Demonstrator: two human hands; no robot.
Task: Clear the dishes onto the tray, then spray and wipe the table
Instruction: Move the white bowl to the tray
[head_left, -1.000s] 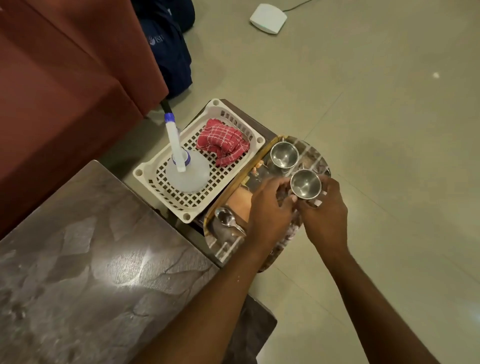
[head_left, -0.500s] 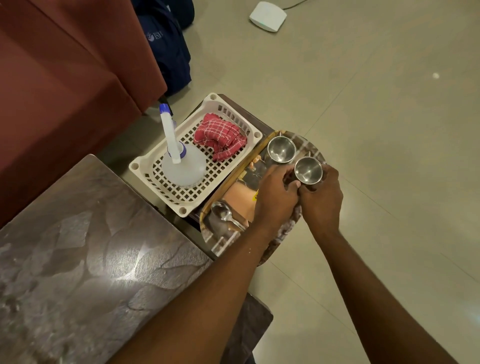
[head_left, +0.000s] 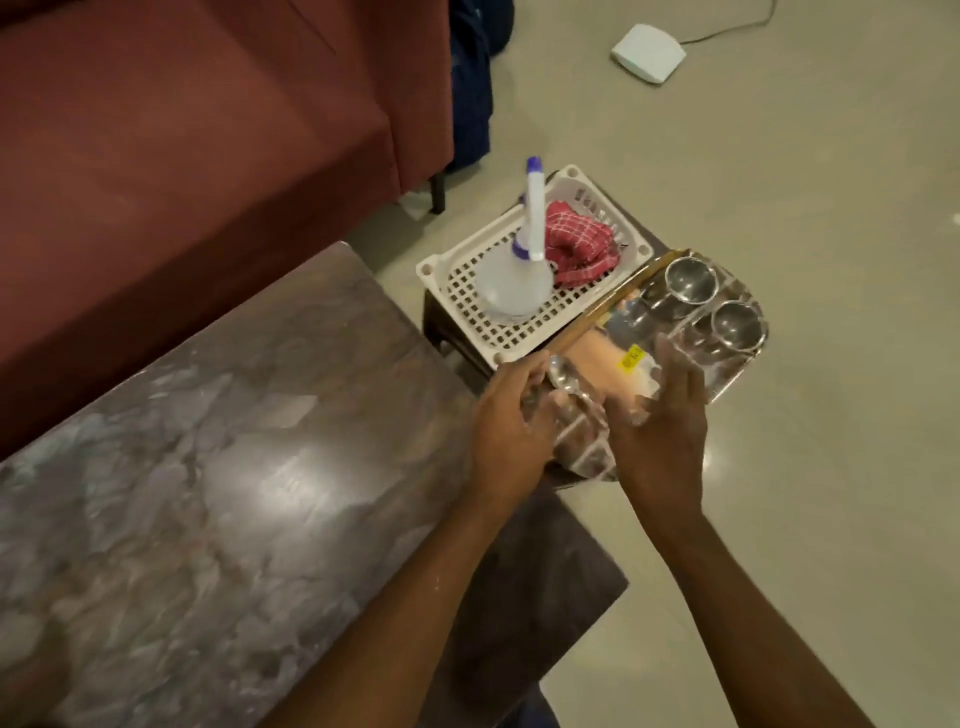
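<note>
- Your left hand (head_left: 511, 415) hovers over the near end of the tray (head_left: 737, 382). Its fingers are loosely curled and the thumb is raised. Motion blur means I cannot tell whether the fingers hold anything.
- One spoon (head_left: 563, 373) lies on the tray right at that hand's fingertips. Its handle runs in behind the fingers, and whether they touch it is hard to make out.
- Your right hand (head_left: 660, 431) is just beside the left, with straight, loosely spread fingers that hold nothing.
- Two steel cups stand upright on the tray beyond your right fingertips, apart from both hands. They are a near cup (head_left: 737, 325) and a far cup (head_left: 691, 283), side by side.
- Your hands hide the tray's near end. Between them the mirrored surface shows one yellow sticker (head_left: 632, 357), too small to read.
- Beyond your left hand, one white basket (head_left: 519, 345) sits against the tray's long edge. It holds one upright spray bottle (head_left: 517, 283) and one red checked cloth (head_left: 576, 249).
- The table (head_left: 208, 467) lies to the left of your left hand, its stone-patterned top cut off by the frame edges.
</note>
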